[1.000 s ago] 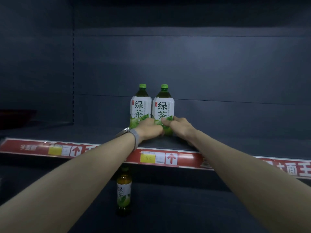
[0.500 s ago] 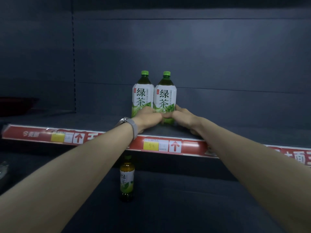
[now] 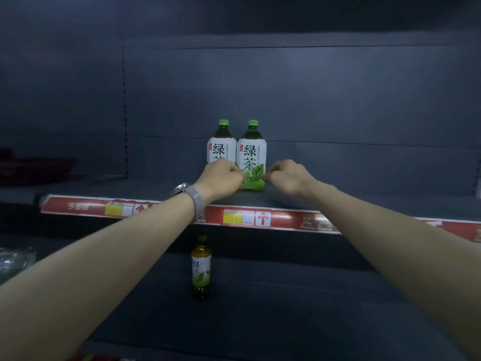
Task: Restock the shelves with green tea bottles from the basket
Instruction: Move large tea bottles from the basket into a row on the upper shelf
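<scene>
**Green tea bottle [image 3: 251,157] held between both hands on the upper shelf [image 3: 145,187]**

From the head camera, the bottle stood upright on the upper shelf, near the front edge and roughly mid-way along the visible span. A second bottle [image 3: 221,144] of the same kind stood just beside it on the left, touching or nearly so and set slightly further back. Both had their white labels turned outward, which suits a display where shoppers read the front.

The left hand [image 3: 223,175], a watch [image 3: 194,196] on its wrist, had curled fingers against the bottle's lower left side and hid the second bottle's base. The right hand [image 3: 286,175] met it from the other side, its curled fingertips pinching the green lower part of the label. Gripping low and from both sides seemed meant to keep a tall bottle steady while nudging it into line with its neighbour.

Below the red price strip [image 3: 283,218], a small bottle [image 3: 201,267] stood alone and upright on the lower shelf [image 3: 286,308], well apart from the pair. Most of both shelves was bare, so the restocking looked barely begun. The basket was not in view. Something crinkled and shiny [image 3: 13,259] showed at the far left, too dim to identify.
</scene>
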`<act>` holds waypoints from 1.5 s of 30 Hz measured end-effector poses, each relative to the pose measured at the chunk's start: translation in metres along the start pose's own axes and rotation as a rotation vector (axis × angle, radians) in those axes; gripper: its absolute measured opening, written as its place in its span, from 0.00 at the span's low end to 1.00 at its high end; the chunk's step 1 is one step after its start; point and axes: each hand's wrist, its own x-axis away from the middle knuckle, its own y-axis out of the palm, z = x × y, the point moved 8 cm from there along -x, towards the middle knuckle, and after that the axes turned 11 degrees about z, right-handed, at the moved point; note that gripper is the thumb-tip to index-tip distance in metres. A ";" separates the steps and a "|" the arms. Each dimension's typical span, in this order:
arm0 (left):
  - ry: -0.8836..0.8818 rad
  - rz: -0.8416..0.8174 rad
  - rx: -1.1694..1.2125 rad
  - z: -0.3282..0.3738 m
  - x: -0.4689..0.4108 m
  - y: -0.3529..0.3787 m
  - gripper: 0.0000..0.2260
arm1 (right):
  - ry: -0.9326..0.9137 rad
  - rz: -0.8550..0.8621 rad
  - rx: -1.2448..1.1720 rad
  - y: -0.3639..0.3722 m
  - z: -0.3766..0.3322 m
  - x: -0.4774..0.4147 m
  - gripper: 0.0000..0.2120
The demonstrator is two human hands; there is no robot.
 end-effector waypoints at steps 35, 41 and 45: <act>-0.356 -0.582 -0.354 -0.178 0.521 0.099 0.15 | 0.074 -0.575 0.098 0.170 0.168 0.514 0.14; -0.413 -0.767 -0.470 -0.220 0.539 0.111 0.11 | 0.100 -0.667 0.073 0.201 0.192 0.548 0.17; -0.461 -0.798 -0.420 -0.239 0.536 0.120 0.13 | 0.127 -0.676 0.100 0.210 0.204 0.558 0.11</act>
